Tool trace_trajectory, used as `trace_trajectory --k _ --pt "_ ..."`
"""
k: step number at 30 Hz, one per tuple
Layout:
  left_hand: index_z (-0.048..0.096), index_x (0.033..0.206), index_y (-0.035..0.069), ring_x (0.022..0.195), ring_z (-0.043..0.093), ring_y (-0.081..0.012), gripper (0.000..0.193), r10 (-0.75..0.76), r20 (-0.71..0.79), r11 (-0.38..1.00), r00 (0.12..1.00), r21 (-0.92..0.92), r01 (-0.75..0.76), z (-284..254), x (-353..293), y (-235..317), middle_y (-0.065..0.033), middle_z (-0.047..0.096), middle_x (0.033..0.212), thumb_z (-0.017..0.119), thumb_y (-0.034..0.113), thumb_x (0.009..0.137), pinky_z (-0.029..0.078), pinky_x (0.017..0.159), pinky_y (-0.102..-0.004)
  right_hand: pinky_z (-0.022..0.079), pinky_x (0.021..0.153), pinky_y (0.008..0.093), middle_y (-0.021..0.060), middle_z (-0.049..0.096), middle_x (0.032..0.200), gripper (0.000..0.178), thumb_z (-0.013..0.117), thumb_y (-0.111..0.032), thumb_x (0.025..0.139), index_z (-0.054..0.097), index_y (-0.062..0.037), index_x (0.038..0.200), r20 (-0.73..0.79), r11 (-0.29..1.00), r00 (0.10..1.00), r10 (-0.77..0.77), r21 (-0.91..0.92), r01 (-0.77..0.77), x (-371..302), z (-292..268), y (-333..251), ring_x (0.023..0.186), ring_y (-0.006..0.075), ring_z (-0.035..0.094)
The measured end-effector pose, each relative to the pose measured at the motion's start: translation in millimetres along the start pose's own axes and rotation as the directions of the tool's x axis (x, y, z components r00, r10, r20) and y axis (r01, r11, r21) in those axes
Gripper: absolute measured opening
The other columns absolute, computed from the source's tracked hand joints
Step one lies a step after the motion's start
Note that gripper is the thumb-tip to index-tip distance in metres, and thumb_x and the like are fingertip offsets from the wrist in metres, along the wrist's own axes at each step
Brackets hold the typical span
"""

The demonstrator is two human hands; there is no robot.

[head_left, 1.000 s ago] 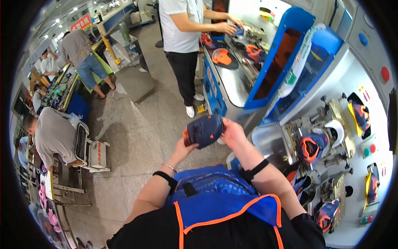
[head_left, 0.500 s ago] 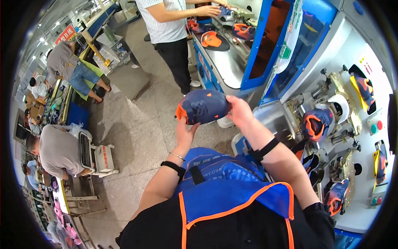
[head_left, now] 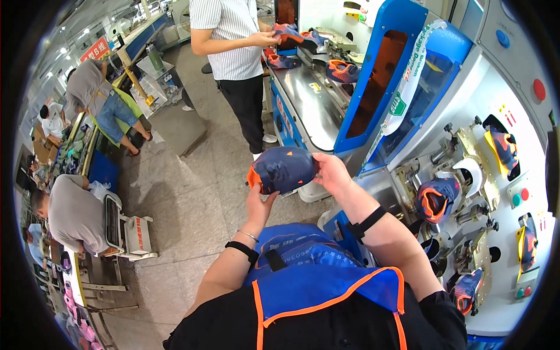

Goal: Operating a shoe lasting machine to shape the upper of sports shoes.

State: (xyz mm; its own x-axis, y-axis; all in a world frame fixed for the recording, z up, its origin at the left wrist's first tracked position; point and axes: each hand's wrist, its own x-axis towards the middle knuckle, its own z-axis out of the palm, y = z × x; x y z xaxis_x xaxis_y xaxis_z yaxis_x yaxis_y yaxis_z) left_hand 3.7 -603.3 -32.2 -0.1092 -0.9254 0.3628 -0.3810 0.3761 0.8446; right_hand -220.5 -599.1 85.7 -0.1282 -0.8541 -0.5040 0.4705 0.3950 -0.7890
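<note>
Left grip (head_left: 256, 207): bare hand, closed to the width of the heel end, thumb on the near side, fingertips at the orange collar.

Right grip (head_left: 333, 175): bare hand, curled round the toe end, thumb uppermost; the undersides of its fingers are hidden.

Shoe (head_left: 286, 169): one, dark blue with orange marks, held in the air between both grips, touching each. Long axis crosswise to the body, collar to the left, rounded toe to the right and slightly farther off. Lace side facing up; underside not visible. Neither grip is nearer, both being in contact.

Apron (head_left: 309, 242): blue, orange edging, below the shoe, apart from it.

Machine (head_left: 510, 201): white panel, to the right, nearer the right grip than the left. Carries a mounted shoe (head_left: 437, 199), collar towards the wearer, and a lower shoe (head_left: 466, 290) beneath it.

Metal tabletop (head_left: 318, 119): beyond the right grip, beside a blue door (head_left: 379, 76).

Co-worker (head_left: 233, 58): striped shirt, at the far end of that tabletop, holding another shoe (head_left: 287, 32)
</note>
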Motion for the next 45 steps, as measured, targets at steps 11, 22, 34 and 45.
trace_trajectory --k 11,22,34,45 --pt "0.053 0.1 0.0 0.082 0.061 -0.0202 0.039 -0.138 0.069 0.99 0.988 -0.016 0.14 23.4 20.5 -11.3 -0.0112 0.064 0.088 0.079 0.017 0.077 0.048 0.075 -0.0321 0.035 0.092 0.0409 0.0006 0.061 0.108 0.024 0.052 -0.021 0.091 0.061 -0.0136 0.112 0.026 0.999 0.999 -0.044 -0.018 0.045 20.7 -9.8 -13.0 0.104 0.0162 0.054" --pt "0.05 0.104 0.004 0.09 0.062 -0.0417 0.04 -0.093 -0.053 0.979 0.994 0.178 0.101 74.7 123.9 -42.6 -0.0204 0.065 0.093 0.073 0.026 0.08 0.048 0.077 -0.0467 0.044 0.079 0.0259 -0.0004 0.063 0.103 0.024 0.058 -0.026 0.094 0.062 -0.012 0.113 0.165 0.992 0.985 0.05 -0.123 -0.03 -45.0 -90.5 35.6 0.092 0.0099 0.056" --pt "0.056 0.12 -0.001 0.089 0.061 -0.0269 0.036 0.433 0.125 0.896 0.893 0.045 -0.441 245.9 238.3 177.9 -0.0162 0.057 0.112 0.064 0.014 0.088 0.05 0.076 -0.0337 0.045 0.075 0.0225 -0.0023 0.064 0.098 0.026 0.058 -0.028 0.095 0.062 -0.0087 0.112 -0.145 0.97 0.959 -0.245 -0.041 0.242 -133.8 -198.2 4.8 0.086 0.0061 0.056" --pt "0.06 0.092 0.004 0.089 0.057 -0.0251 0.015 0.753 0.562 0.659 0.344 -0.639 -0.398 330.2 14.8 230.1 -0.0114 0.057 0.1 0.066 0.005 0.079 0.048 0.073 -0.0334 0.043 0.057 0.0266 0.0041 0.053 0.084 0.012 0.068 -0.011 0.083 0.061 -0.0042 0.088 -0.508 0.669 -0.542 -0.67 -0.729 -0.145 -381.9 -303.8 38.1 0.06 0.0117 0.049"
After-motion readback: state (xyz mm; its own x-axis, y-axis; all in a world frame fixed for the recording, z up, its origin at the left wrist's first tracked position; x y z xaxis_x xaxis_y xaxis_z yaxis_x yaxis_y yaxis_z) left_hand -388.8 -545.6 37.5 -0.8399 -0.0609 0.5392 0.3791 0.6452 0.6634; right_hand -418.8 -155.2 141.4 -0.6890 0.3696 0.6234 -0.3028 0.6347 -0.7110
